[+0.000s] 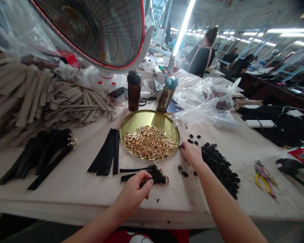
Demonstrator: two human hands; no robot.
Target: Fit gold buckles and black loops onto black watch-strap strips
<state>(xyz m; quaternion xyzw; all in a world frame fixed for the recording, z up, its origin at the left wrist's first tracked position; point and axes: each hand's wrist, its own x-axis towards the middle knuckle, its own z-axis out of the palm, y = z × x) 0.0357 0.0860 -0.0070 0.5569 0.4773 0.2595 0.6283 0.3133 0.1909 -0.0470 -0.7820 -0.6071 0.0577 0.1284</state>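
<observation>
My left hand (139, 185) is closed with thumb and fingertips on a black strap (157, 176) that has a gold buckle (167, 180) at its right end. Another narrow black strap (134, 169) lies just behind it. At the right rim of a round gold tray (149, 116), my right hand (192, 153) pinches a small black loop (181, 146). Inside the tray lie many gold buckles (150, 142). A heap of black loops (219, 165) spreads beside my right forearm, with loose ones around the fingers.
Flat black straps (103, 153) lie left of the tray; buckled straps (38, 155) are farther left. Behind stand a dark bottle (134, 92), a blue-lidded bottle (167, 94) and a fan (91, 30). Yellow-handled pliers (263, 179) rest at right. A person (201, 59) is in the background.
</observation>
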